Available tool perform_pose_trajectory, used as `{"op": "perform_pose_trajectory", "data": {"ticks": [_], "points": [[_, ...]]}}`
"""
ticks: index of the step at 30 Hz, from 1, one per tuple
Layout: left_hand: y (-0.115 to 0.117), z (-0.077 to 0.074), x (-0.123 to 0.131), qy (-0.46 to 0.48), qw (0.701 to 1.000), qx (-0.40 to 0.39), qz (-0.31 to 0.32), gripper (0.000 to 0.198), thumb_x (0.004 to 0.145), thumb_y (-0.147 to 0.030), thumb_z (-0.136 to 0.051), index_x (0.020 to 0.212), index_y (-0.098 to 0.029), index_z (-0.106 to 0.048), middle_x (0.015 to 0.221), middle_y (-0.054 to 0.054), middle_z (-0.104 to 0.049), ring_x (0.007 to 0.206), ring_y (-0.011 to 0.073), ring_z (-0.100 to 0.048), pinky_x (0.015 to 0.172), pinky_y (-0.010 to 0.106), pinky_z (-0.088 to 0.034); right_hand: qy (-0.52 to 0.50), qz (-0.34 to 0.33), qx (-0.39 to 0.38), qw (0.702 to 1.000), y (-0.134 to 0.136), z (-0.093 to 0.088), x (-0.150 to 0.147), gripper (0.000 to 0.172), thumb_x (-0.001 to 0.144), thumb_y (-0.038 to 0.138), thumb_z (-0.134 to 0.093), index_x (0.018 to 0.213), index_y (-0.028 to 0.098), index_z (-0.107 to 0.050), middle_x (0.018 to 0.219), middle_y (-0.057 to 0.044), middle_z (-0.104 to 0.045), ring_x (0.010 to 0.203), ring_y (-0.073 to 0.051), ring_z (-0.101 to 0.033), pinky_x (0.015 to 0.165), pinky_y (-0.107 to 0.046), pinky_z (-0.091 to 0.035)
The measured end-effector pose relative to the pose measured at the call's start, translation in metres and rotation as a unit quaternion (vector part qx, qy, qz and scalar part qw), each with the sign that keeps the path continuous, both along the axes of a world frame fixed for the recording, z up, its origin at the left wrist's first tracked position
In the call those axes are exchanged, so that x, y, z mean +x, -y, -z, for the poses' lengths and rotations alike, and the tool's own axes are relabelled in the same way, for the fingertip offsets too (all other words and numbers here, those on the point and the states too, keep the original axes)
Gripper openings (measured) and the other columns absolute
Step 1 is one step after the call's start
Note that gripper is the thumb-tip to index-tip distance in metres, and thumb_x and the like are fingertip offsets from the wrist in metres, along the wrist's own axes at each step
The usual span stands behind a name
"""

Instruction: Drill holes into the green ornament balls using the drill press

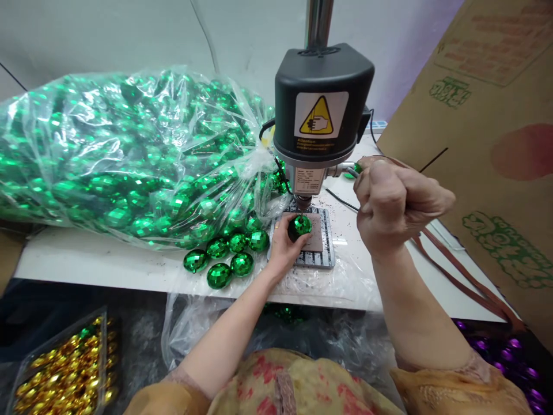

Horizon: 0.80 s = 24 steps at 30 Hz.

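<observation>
My left hand [283,245] is closed round a green faceted ball [299,225], holding it on the press's base plate [322,253] right under the tool tip. My right hand [391,202] is a raised fist gripping the press lever [348,169], whose green knob peeks out by my fingers. The black press head [322,104] with a yellow warning sticker stands above the ball.
A big clear bag of green balls [129,155] fills the left of the white table [86,262]; several loose green balls [224,259] lie by its mouth. A cardboard sheet [496,144] leans at right. Gold pieces in a tray [64,369] sit low left, purple balls [510,357] low right.
</observation>
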<state>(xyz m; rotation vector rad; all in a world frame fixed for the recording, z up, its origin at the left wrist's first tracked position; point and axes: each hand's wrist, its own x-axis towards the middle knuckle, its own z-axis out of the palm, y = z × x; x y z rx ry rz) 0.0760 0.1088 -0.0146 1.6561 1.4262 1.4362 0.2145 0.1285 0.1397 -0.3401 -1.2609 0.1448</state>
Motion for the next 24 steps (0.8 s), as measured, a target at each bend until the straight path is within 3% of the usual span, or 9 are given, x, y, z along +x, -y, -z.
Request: {"op": "perform_pose_trajectory", "data": {"ticks": [4, 8, 13, 24], "points": [[0.000, -0.001, 0.000, -0.005, 1.000, 0.003, 0.000, 0.047, 0.079, -0.025, -0.080, 0.122, -0.021, -0.062, 0.119, 0.009, -0.068, 0.118, 0.0278, -0.063, 0.106, 0.045, -0.048, 0.024, 0.004, 0.027, 0.999, 0.001, 0.005, 0.002, 0.054, 0.090, 0.016, -0.061, 0.050, 0.016, -0.025, 0.047, 0.006, -0.026, 0.041, -0.002, -0.030, 0.045, -0.026, -0.021], [0.001, -0.001, 0.001, -0.007, 1.000, 0.005, -0.004, 0.046, 0.080, -0.025, -0.080, 0.122, -0.021, -0.062, 0.118, 0.009, -0.068, 0.117, 0.0275, -0.063, 0.105, 0.045, -0.048, 0.033, 0.023, 0.050, 0.998, -0.003, 0.010, 0.003, 0.053, 0.089, 0.014, -0.060, 0.051, 0.016, -0.023, 0.047, 0.006, -0.028, 0.041, -0.002, -0.034, 0.045, -0.027, -0.026], [0.001, -0.001, 0.001, -0.002, 1.000, 0.000, -0.001, 0.047, 0.079, -0.024, -0.081, 0.122, -0.021, -0.061, 0.118, 0.009, -0.068, 0.117, 0.0275, -0.063, 0.105, 0.044, -0.048, 0.026, 0.010, 0.109, 0.994, -0.010, 0.015, 0.002, 0.051, 0.087, 0.010, -0.058, 0.053, 0.017, -0.020, 0.047, 0.006, -0.022, 0.039, -0.002, -0.027, 0.042, -0.026, -0.021], [0.002, -0.002, 0.000, -0.006, 1.000, 0.000, -0.002, 0.047, 0.079, -0.025, -0.080, 0.123, -0.022, -0.061, 0.117, 0.008, -0.068, 0.117, 0.0275, -0.063, 0.103, 0.044, -0.049, 0.038, 0.003, 0.114, 0.993, -0.011, 0.035, 0.004, 0.051, 0.083, 0.010, -0.058, 0.054, 0.019, -0.017, 0.047, 0.007, -0.023, 0.038, -0.004, -0.024, 0.041, -0.027, -0.022]]}}
